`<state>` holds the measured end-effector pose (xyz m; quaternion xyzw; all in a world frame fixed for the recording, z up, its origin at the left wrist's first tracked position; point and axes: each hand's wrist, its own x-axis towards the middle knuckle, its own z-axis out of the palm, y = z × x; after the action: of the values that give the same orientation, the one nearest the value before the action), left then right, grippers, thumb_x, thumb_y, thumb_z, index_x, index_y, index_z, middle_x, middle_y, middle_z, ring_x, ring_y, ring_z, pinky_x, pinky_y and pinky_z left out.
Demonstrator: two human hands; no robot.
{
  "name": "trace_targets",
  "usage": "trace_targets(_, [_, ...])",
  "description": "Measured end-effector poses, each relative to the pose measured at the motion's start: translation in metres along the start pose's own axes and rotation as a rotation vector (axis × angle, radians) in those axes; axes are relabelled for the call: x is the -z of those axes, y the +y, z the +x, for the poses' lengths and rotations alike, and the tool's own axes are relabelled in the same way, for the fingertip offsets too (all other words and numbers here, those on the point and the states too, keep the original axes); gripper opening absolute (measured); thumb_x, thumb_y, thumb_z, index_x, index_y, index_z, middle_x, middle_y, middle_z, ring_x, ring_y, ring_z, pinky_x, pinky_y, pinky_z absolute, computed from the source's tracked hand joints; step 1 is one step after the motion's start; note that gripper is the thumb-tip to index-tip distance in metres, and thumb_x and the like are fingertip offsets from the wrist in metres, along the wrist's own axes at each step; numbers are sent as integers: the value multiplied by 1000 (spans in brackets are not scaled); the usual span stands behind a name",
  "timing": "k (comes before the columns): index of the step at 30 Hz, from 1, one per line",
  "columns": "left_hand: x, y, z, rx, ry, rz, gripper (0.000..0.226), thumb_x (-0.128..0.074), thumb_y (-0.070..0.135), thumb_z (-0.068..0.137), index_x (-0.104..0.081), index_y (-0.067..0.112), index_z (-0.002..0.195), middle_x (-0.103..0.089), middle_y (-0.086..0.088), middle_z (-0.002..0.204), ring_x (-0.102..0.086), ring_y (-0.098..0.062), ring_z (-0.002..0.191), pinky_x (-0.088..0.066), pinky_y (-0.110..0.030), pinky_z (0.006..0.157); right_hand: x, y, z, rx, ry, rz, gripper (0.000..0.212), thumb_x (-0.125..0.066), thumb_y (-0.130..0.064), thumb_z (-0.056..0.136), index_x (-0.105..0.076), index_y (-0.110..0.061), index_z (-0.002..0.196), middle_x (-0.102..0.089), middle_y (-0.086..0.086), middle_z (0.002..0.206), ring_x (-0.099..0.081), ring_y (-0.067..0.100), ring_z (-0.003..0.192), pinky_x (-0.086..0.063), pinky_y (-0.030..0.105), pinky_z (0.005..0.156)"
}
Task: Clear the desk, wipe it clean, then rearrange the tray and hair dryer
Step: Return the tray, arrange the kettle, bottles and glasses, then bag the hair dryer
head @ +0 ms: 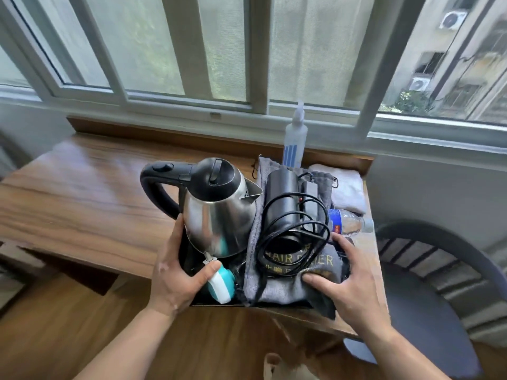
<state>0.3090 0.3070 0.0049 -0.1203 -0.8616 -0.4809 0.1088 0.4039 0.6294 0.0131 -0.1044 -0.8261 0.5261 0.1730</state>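
Observation:
A dark tray (216, 300) sits at the front right of the wooden desk (82, 198). On it stand a steel kettle (216, 212) with a black handle, a teal and white object (220, 283), and a black hair dryer (285, 207) with its coiled cord, lying on a grey "HAIR DRYER" bag (285, 289). My left hand (175, 272) grips the tray's left side, thumb on the teal object. My right hand (348, 281) grips the tray's right side, thumb pressing on the bag.
A spray bottle (295, 141) stands at the back by the window sill. A folded grey cloth (345, 190) and a plastic water bottle (348, 220) lie at the desk's right end. A round chair (439, 283) is to the right.

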Motion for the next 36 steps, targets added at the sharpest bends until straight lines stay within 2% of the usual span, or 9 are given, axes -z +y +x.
trace_targets(2, [14,-16,8,13,19,5,110,-75,66,65,-23,40,159,-57,3,141,-55,-16,129,-47,-36,104,-23,-4,9,-11,-18,-6,102,-89,-72,40,-53,-48,132,-56,-9,125,-52,-5,117,-41,13,99])
trace_targets(4, [28,-34,17,42,32,4,111,-76,66,65,-24,39,159,-58,0,142,-55,-17,130,-47,-41,107,-46,-7,19,-7,-32,-16,99,-91,-67,42,-52,-51,131,-56,-9,124,-51,-3,117,-44,25,102])
trace_targets(8, [57,-72,37,75,50,26,110,-76,67,64,-24,44,158,-56,-1,146,-53,-18,135,-46,-46,110,-97,-14,39,-3,-52,-16,101,-84,-79,36,-54,-53,129,-54,-8,123,-54,4,117,-47,30,102])
trace_targets(10, [72,-90,48,94,59,23,110,-77,66,63,-23,47,157,-56,-1,147,-53,-19,136,-46,-48,111,-125,-15,50,-5,-60,-19,100,-86,-74,37,-54,-53,129,-54,-8,122,-55,4,116,-49,35,102])
trace_targets(15, [112,-141,77,129,43,66,113,-76,67,63,-21,44,159,-54,1,145,-52,-22,135,-47,-55,109,-195,-25,76,-13,-62,-6,102,-74,-91,33,-52,-59,127,-53,-7,123,-54,10,118,-45,36,105])
trace_targets(19, [148,-178,99,143,49,40,112,-77,65,63,-22,46,158,-53,1,148,-51,-19,137,-46,-55,110,-248,-39,88,-25,-101,-23,104,-76,-90,33,-51,-59,129,-51,-6,124,-55,16,119,-47,45,107])
trace_targets(25, [208,-233,134,148,2,32,113,-76,69,62,-19,50,157,-52,1,150,-50,-19,138,-44,-53,112,-330,-69,92,-49,-77,-27,98,-73,-93,31,-43,-75,123,-48,-7,126,-53,18,123,-45,44,109])
trace_targets(33, [303,-324,198,115,-127,12,116,-76,70,59,-18,49,158,-55,-1,144,-53,-20,132,-46,-45,109,-462,-113,80,-125,38,-32,98,-76,-90,34,-46,-70,125,-49,-7,127,-51,16,125,-42,39,111])
trace_targets(36, [329,-355,219,100,-159,-2,116,-77,69,60,-17,50,158,-55,-2,143,-53,-20,132,-45,-48,111,-502,-125,82,-144,46,-42,101,-83,-81,36,-48,-63,130,-49,-6,127,-51,16,124,-43,42,111])
